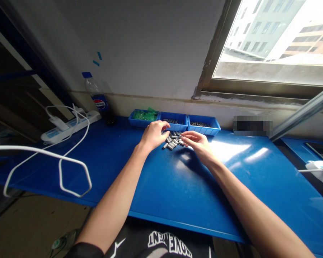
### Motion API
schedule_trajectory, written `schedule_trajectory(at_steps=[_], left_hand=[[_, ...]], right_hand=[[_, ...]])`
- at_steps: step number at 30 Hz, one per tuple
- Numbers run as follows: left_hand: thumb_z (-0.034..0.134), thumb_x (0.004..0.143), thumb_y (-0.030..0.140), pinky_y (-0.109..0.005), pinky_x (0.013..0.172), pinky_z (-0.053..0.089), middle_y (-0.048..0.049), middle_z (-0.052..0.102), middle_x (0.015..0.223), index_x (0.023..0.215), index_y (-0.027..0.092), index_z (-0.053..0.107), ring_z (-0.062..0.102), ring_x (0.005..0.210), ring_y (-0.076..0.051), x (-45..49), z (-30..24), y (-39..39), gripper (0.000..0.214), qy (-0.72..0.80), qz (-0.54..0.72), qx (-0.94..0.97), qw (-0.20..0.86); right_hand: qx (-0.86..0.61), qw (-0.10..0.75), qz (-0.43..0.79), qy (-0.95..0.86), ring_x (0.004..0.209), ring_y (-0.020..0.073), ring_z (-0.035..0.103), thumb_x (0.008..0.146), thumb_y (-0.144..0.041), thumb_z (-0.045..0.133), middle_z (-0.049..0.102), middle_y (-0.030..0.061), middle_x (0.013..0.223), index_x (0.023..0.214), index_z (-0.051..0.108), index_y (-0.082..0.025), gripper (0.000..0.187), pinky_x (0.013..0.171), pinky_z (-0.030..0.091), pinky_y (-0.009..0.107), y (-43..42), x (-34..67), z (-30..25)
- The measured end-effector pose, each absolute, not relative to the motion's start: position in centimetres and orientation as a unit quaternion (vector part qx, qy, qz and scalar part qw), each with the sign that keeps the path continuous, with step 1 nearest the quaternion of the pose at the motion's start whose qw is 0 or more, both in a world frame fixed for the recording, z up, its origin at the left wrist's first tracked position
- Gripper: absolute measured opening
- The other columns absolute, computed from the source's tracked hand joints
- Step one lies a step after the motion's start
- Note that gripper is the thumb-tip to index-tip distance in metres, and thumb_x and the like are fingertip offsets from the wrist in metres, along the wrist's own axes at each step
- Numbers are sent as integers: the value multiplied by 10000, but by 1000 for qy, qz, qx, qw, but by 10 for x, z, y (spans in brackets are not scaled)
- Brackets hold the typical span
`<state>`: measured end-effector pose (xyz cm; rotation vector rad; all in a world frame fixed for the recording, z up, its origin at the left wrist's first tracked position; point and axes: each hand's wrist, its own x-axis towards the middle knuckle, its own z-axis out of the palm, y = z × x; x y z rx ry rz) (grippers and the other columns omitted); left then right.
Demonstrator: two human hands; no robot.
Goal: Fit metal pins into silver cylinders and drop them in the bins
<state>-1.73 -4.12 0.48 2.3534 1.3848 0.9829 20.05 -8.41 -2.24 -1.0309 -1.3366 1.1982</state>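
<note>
A small heap of short grey metal pieces [172, 140] lies on the blue table [156, 186], just in front of three blue bins. My left hand [153, 134] rests at the heap's left edge, fingers curled down onto the pieces. My right hand [197, 142] sits at the heap's right edge with thumb and fingertips pinched together on one small piece. What my left fingers hold, if anything, is hidden under the hand.
Three blue bins stand at the wall: one with green parts [143, 117], one with grey pieces [174, 122], one with dark parts [204, 126]. A cola bottle [98, 97] and a white power strip [70, 126] with cables sit left. A window is at the upper right.
</note>
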Motion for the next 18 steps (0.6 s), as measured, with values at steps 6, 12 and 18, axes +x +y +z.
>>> schedule_trajectory(at_steps=[6, 12, 18], left_hand=[[633, 878, 180, -386, 1006, 533, -130, 783, 1114, 1137, 206, 784, 723, 1095, -289, -19, -3, -41, 300, 529, 243, 802, 132], [627, 786, 40, -388, 951, 549, -146, 767, 1129, 1169, 192, 774, 728, 1038, -306, -23, -8, -40, 437, 546, 203, 802, 136], [649, 746, 12, -365, 896, 584, -126, 751, 1096, 1111, 186, 784, 723, 844, -238, -27, -9, -36, 426, 541, 245, 796, 114]], right_hand=[[-366, 554, 494, -561, 1333, 287, 590, 795, -383, 854, 542, 60, 1554, 1392, 627, -350, 640, 1050, 528, 433, -81, 204, -26], [-391, 527, 496, -568, 1195, 288, 664, 794, -438, 837, 607, 85, 1479, 1315, 681, -315, 558, 1009, 550, 459, -83, 202, -24], [-400, 517, 492, -574, 1141, 269, 674, 794, -451, 826, 653, 81, 1412, 1244, 713, -299, 488, 926, 573, 415, -84, 199, -23]])
